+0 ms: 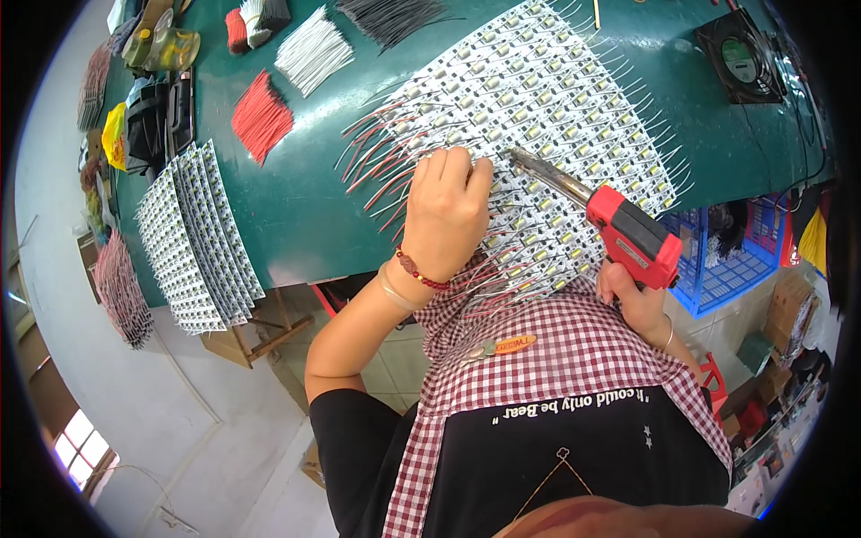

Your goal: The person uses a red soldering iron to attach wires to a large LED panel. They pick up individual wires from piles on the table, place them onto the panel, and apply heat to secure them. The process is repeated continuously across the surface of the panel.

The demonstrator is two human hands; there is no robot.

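A large white circuit-board panel (547,108) with rows of small components slants across the green table's front edge. Red, black and white wires stick out from its sides. My left hand (448,211) rests on the panel's left part, fingers bunched in a pinch; what lies between the fingertips is hidden. My right hand (635,300) is closed round the lower part of a red and black soldering gun (633,235), whose handle it mostly hides. The gun's metal barrel points up and left, its tip at the board just right of my left fingertips.
On the green table (314,202) lie bundles of red wires (262,117), white wires (314,51) and black wires (395,18). Several board panels (193,238) overlap at the left edge. A black fan (741,58) stands far right, above a blue crate (728,264).
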